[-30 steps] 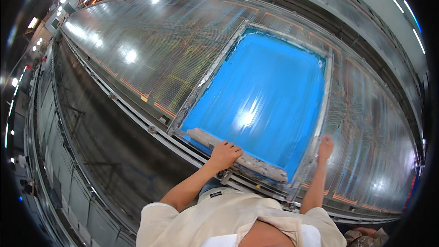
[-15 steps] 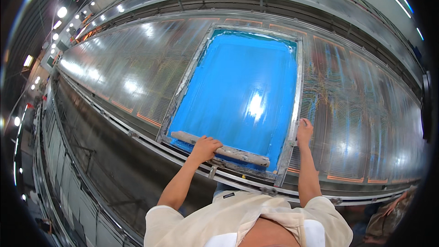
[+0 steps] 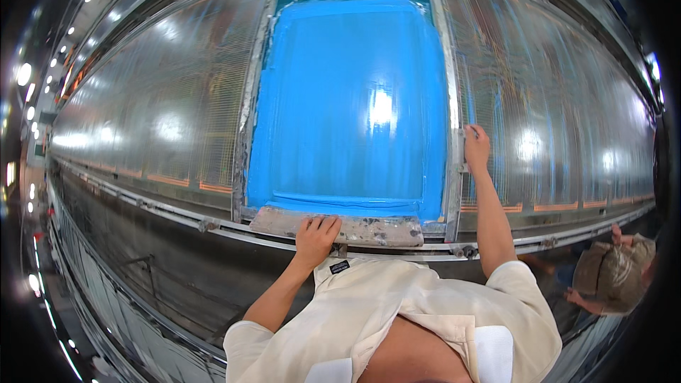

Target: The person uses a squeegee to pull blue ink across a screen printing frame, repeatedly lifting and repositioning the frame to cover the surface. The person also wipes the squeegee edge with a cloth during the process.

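A screen-printing frame [image 3: 250,110] with blue ink [image 3: 340,92] spread over its mesh lies before me. Across its near end rests a long squeegee [image 3: 383,232], its broad ink-stained side facing up. My left hand [image 3: 318,238] is closed over the squeegee, left of its middle, fingers on top. A ridge of wet ink runs along the mesh just beyond the tool. Beside the frame's right rail, my right hand [image 3: 477,147] is closed with fingers curled. Whatever those fingers grip there is hidden.
A long shiny printing table [image 3: 177,99] with orange outlined rectangles stretches to both sides. A metal rail [image 3: 170,214] with fittings runs along its near edge. At the lower right another person [image 3: 613,273] stands close to the table. Dark floor lies at the lower left.
The squeegee has come toward me onto the frame's near end and rolled so its broad side shows. An ink ridge now lies beyond it. My view has turned; the right hand stays by the rail.
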A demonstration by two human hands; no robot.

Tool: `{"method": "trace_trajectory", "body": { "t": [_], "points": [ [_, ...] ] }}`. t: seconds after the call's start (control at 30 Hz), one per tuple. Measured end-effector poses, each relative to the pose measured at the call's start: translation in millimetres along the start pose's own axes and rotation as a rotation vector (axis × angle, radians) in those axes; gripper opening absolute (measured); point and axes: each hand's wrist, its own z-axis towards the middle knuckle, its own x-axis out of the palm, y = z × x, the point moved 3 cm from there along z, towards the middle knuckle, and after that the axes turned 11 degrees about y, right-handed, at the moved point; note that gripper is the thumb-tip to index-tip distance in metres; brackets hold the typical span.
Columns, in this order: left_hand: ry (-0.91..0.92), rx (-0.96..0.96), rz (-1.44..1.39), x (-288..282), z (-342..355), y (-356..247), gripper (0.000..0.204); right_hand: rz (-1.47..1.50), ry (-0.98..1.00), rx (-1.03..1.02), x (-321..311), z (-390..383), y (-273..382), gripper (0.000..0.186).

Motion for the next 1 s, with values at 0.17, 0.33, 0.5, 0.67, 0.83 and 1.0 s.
{"method": "trace_trajectory", "body": {
  "t": [0.17, 0.33, 0.5, 0.67, 0.83, 1.0],
  "points": [
    [0.034, 0.015, 0.004, -11.2, 49.0, 25.0, 0.032, 0.003, 0.024, 0.137, 7.0, 7.0, 4.3, 0.032],
    [-0.024, 0.102, 0.033, -9.4, 183.8, 98.5, 0.035, -0.055, -0.104, -0.015, 5.7, 0.7, 3.0, 0.028],
    [-0.027, 0.064, 0.103, 3.9, 356.6, 194.2, 0.051, -0.050, -0.038, 0.113, 5.6, -7.0, 30.1, 0.027],
    [-0.178, 0.061, 0.055, -15.5, 494.5, 256.9, 0.028, -0.139, -0.017, 0.155, 5.3, -1.4, 32.6, 0.023],
    [-0.182, 0.120, 0.082, -41.9, 579.0, 290.1, 0.020, -0.063, -0.010, 0.229, 8.6, -4.9, 42.3, 0.018],
    [0.001, -0.040, 0.078, -26.7, 614.9, 321.9, 0.019, -0.125, 0.010, 0.235, 4.4, -4.8, 45.6, 0.016]
  ]
}}
